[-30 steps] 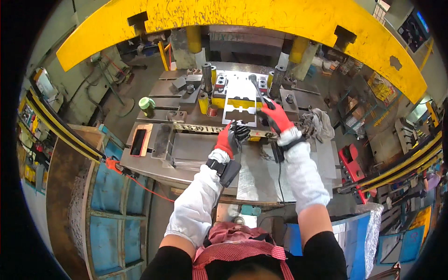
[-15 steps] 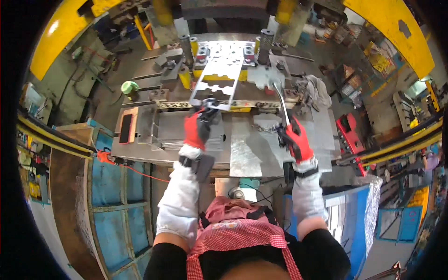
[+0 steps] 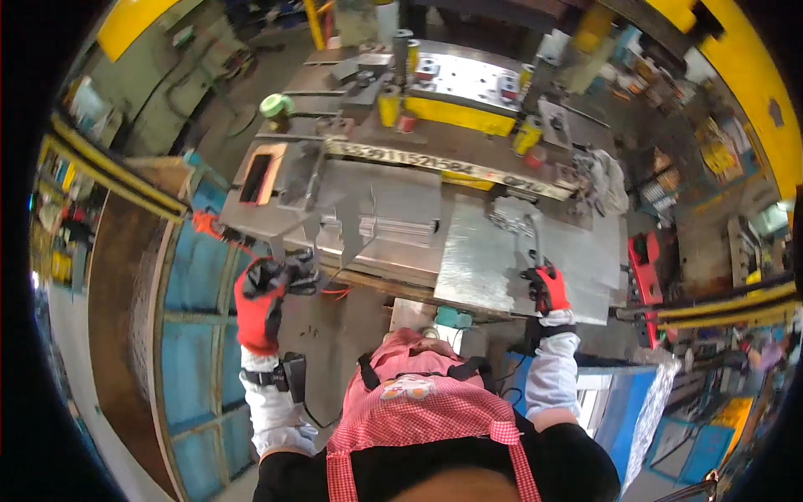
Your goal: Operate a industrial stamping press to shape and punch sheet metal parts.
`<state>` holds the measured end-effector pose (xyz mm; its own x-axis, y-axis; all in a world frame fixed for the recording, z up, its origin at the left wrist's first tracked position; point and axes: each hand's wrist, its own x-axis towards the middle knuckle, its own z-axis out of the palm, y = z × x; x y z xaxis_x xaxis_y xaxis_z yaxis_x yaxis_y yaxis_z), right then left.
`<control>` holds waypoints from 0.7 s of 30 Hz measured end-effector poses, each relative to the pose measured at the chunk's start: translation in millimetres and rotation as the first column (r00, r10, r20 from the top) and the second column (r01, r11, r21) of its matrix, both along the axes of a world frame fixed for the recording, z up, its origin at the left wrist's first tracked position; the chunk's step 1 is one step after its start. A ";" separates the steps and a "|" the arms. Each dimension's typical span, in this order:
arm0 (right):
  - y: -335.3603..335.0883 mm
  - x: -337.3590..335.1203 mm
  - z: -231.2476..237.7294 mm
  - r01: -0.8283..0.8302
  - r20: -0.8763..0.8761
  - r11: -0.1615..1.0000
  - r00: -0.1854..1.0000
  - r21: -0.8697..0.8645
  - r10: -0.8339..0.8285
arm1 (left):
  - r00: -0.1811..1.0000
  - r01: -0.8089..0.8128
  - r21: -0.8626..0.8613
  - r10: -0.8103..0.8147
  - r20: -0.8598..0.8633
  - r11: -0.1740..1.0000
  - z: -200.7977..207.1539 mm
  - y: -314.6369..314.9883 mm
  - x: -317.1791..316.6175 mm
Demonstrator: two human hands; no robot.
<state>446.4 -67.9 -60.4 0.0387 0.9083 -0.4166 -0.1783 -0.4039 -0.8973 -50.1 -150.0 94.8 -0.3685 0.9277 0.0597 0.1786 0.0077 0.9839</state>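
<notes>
My left hand (image 3: pixel 263 301), in a red and black glove, is closed on a punched sheet-metal strip (image 3: pixel 311 231). The strip is cut through with openings, is smeared by motion, and reaches over the front edge of the table. My right hand (image 3: pixel 548 289), gloved the same way, is closed round the lower end of a slim metal rod-shaped tool (image 3: pixel 536 238). The tool's far end lies beside a heap of small metal pieces (image 3: pixel 512 213) on a flat metal sheet (image 3: pixel 477 251). Behind stands a press die (image 3: pixel 468 79) with a shiny top and a yellow front.
A stack of metal sheets (image 3: pixel 389 188) lies left of centre on the table. A dark phone-like slab (image 3: pixel 256 178) rests at the left. Grey cloth (image 3: pixel 606 180) and a red holder (image 3: pixel 645 272) are at the right. Guide posts (image 3: pixel 401 54) flank the die.
The strip has come off the die, moving left and toward me in my left hand. My right hand has drawn the tool back and down from the die. The view has turned slightly.
</notes>
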 end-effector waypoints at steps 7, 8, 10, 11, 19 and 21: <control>-28.4 29.1 -18.6 0.168 -0.015 0.980 0.986 0.107 -0.168 | 0.938 -0.312 -0.148 0.280 -0.203 0.939 40.7 -99.3 -33.8; -27.6 13.7 -14.6 0.173 0.017 0.979 0.984 0.112 -0.176 | 0.929 -0.370 -0.234 0.350 -0.123 0.899 45.6 -111.8 -39.0; -30.6 -46.4 24.0 0.158 -0.009 0.949 0.987 0.274 -0.162 | 0.895 -0.422 -0.041 0.409 -0.180 0.906 18.3 -129.9 -65.5; -23.5 -34.9 26.4 -0.200 0.266 0.977 0.948 0.080 0.172 | 0.898 -0.370 0.112 0.386 -0.212 0.922 5.4 -141.2 -73.3; -6.6 -51.6 18.4 -0.378 0.238 0.919 0.888 -0.110 0.394 | 0.573 -0.817 -0.124 0.817 -0.066 0.563 45.2 -198.1 -143.2; -15.5 -85.0 22.0 -0.096 0.159 0.984 0.985 0.151 0.072 | 0.558 -0.829 0.119 0.822 0.115 0.546 26.4 -216.6 -228.3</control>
